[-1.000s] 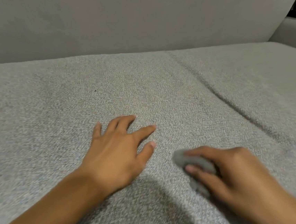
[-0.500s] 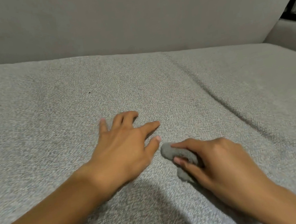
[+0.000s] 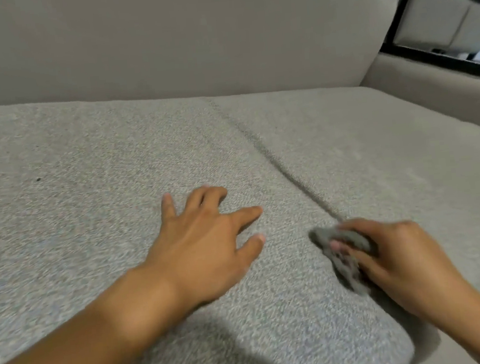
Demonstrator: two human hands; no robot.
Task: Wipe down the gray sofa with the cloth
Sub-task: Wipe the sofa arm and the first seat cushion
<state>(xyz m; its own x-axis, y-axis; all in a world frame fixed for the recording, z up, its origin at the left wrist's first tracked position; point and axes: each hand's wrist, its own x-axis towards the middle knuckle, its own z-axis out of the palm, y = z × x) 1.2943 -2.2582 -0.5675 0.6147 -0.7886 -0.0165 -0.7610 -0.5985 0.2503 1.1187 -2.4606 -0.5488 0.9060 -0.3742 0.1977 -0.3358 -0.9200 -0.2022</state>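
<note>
The gray sofa [image 3: 92, 178] fills the view, its textured seat cushions running to a smooth backrest at the top. My left hand [image 3: 203, 244] rests flat on the left cushion with fingers spread. My right hand [image 3: 398, 257] grips a small crumpled gray cloth [image 3: 342, 257] and presses it onto the seat right at the seam [image 3: 278, 163] between the two cushions. Much of the cloth is hidden under my fingers.
A tiny dark speck [image 3: 38, 179] lies on the left cushion. The sofa's armrest [image 3: 435, 95] rises at the right, with a dark-framed window or shelf [image 3: 435, 34] behind it. The front corner of the left cushion [image 3: 394, 340] shows at the lower right.
My right hand slid the cloth left toward my left hand, then back right to the seam. My view shifted, so the sofa's right end now shows. My left hand stayed planted.
</note>
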